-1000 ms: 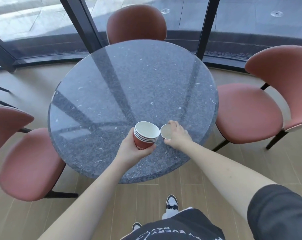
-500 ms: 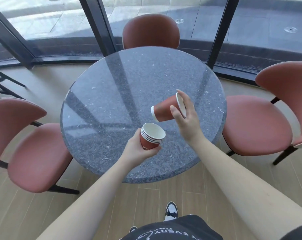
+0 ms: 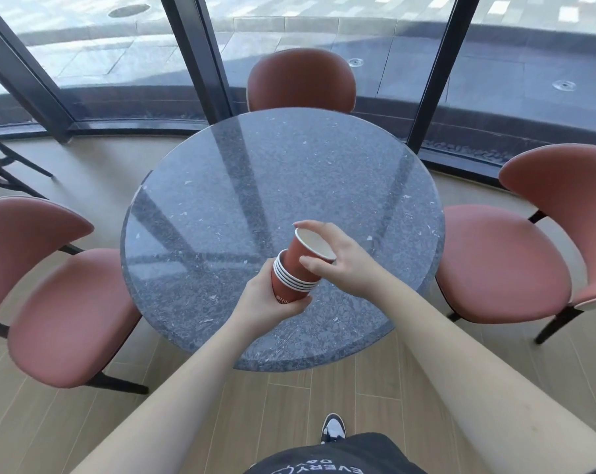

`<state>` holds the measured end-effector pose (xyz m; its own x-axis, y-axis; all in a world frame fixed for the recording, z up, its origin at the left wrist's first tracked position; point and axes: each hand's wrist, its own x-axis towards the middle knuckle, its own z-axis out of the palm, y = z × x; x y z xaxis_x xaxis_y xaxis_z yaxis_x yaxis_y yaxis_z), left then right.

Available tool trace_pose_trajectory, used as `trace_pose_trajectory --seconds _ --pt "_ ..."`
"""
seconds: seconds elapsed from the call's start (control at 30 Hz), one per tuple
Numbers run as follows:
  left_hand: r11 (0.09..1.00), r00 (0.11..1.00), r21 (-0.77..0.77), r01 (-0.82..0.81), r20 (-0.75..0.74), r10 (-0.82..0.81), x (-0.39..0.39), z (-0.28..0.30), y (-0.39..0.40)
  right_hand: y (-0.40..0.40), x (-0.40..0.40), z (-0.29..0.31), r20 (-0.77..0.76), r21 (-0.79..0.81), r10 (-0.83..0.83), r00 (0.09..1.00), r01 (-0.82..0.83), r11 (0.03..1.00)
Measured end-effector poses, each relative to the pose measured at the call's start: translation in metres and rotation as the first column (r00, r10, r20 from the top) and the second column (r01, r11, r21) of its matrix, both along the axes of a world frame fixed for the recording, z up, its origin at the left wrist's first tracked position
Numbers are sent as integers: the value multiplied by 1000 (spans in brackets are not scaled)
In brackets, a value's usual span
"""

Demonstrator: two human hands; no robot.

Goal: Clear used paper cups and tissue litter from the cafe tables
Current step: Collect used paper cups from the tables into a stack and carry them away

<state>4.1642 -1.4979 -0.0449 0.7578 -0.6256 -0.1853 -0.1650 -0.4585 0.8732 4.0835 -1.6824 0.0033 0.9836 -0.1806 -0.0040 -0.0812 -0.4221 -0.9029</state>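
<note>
Right hand (image 3: pixel 341 265) pinches the red paper cup (image 3: pixel 307 253) at its rim, base entering the cup stack (image 3: pixel 291 283) gripped by left hand (image 3: pixel 266 302) over the table's (image 3: pixel 289 172) near edge. Likely light, crushable: hold the stiff rim, squeeze gently.

The round stone desk (image 3: pixel 255 186) lies bare across the middle of the frame, so my grips can pass over its whole top. Three chairs hem it in: one at the frame's left (image 3: pixel 50 302), one at the right (image 3: pixel 515 268), one at top centre (image 3: pixel 301 80). Behind that, dark window posts (image 3: pixel 201 56) and glass block the way.
</note>
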Motion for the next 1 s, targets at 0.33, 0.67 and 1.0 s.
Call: trace_pose_trajectory --seconds 0.33,0.67,1.0 --pt "998 997 28 -58 50 56 -1 13 4 39 10 -10 -16 -19 54 998 -54 998" --pt "982 981 6 -188 47 188 0 6 34 58 23 -10 -32 202 22 999 -15 979" --pt "913 913 -51 -404 36 406 3 4 92 92 41 -16 -57 383 -29 998 48 923"
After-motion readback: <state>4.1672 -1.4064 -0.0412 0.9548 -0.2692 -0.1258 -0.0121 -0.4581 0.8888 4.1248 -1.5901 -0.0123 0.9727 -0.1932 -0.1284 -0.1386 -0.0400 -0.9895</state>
